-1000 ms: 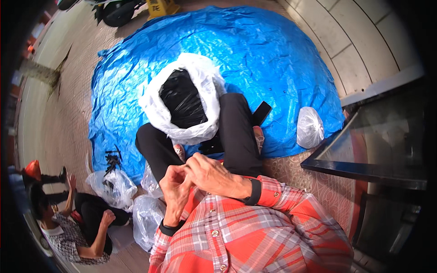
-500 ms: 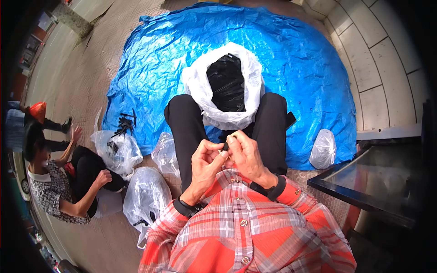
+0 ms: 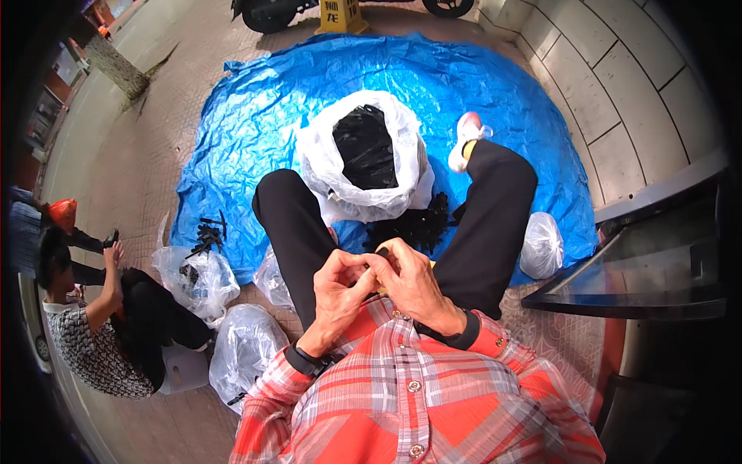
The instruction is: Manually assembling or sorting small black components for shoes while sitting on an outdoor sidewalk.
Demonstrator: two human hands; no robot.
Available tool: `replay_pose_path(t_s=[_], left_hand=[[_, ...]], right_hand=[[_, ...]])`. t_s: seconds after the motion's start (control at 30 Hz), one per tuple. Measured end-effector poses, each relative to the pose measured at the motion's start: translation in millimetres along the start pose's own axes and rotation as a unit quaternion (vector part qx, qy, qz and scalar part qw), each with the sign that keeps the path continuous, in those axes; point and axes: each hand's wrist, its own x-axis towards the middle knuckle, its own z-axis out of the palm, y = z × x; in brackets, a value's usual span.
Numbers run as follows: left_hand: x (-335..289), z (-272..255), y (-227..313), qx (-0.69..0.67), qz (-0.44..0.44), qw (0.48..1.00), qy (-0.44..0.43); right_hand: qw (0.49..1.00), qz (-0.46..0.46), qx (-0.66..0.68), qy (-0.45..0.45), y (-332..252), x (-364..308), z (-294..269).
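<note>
My left hand (image 3: 338, 288) and my right hand (image 3: 415, 284) meet in front of my shirt, fingers pinched together. Between the fingertips shows the end of a small black piece (image 3: 382, 253); the rest of it is hidden by my fingers. Just beyond my hands, a loose pile of black strips (image 3: 423, 224) lies on the blue tarp (image 3: 255, 100) between my legs. Past that pile stands an open white plastic bag (image 3: 315, 147), filled with shiny black strips (image 3: 363, 151).
Clear plastic bags (image 3: 246, 344) sit to my left, near a few black strips (image 3: 209, 234). A seated person (image 3: 93, 340) is farther left. On the right are a tied bag (image 3: 542, 246), a dark glass-topped frame (image 3: 634, 282) and a tiled wall (image 3: 649, 100). A yellow stand (image 3: 342, 17) is beyond the tarp.
My right leg has swung outward, uncovering my shoe and the pile of black strips. My hands have drawn closer together over the black piece. The view takes in more beyond the tarp.
</note>
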Motion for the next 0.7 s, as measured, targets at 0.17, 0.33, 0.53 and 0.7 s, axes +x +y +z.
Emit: replay_pose_path(t_s=[0.17, 0.33, 0.53, 0.7], left_hand=[[-5.4, 12.9, 5.7, -0.009, 0.012, 1.0, -0.026], [-9.7, 18.6, 8.1, -0.043, -0.037, 0.998, -0.018], [4.8, 2.2, 0.9, -0.042, -0.038, 0.998, 0.025], [19.6, -4.9, -5.3, -0.131, -0.084, 0.988, 0.008]], right_hand=[[0.997, -0.055, -0.019, 0.049, 1.5, -8.6, -7.6], [0.994, -0.092, -0.051, -0.016, 6.1, -6.3, -18.2], [0.992, -0.119, -0.014, -0.029, 20.9, 10.7, -4.2], [0.967, -0.207, -0.149, -0.024, 36.2, 27.5, 2.7]])
